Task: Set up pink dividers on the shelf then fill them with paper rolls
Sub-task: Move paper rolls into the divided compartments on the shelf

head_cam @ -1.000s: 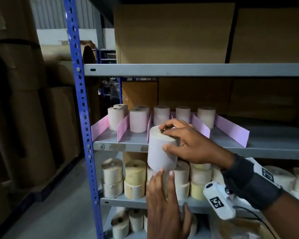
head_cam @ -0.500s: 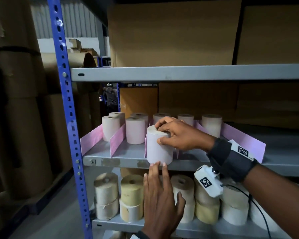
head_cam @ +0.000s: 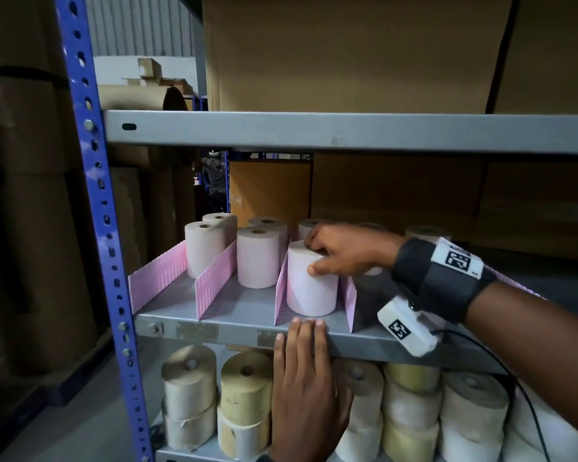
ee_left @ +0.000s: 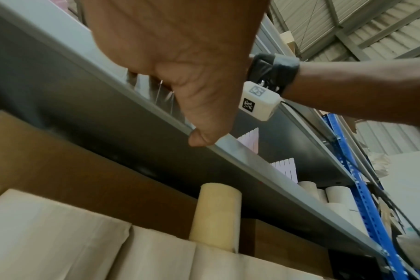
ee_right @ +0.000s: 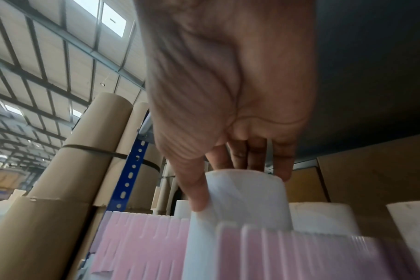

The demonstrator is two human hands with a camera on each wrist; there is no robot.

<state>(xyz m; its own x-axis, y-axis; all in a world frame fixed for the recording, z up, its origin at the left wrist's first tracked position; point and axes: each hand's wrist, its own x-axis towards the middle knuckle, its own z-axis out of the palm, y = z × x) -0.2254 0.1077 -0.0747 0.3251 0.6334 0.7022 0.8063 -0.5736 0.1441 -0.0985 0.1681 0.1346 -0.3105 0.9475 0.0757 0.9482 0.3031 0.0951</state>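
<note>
Between two pink dividers [head_cam: 281, 285], right hand [head_cam: 349, 251] fingers grasp one paper roll [head_cam: 311, 288]; left hand [head_cam: 306, 378] released

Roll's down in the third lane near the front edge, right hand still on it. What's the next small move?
Probably slide the paper roll straight back with the right hand until it meets the rolls at the rear, then let go. It stands upright on the shelf between two pink dividers, near the front lip, with a gap behind it. The left hand lies flat against the shelf's front edge.
</note>
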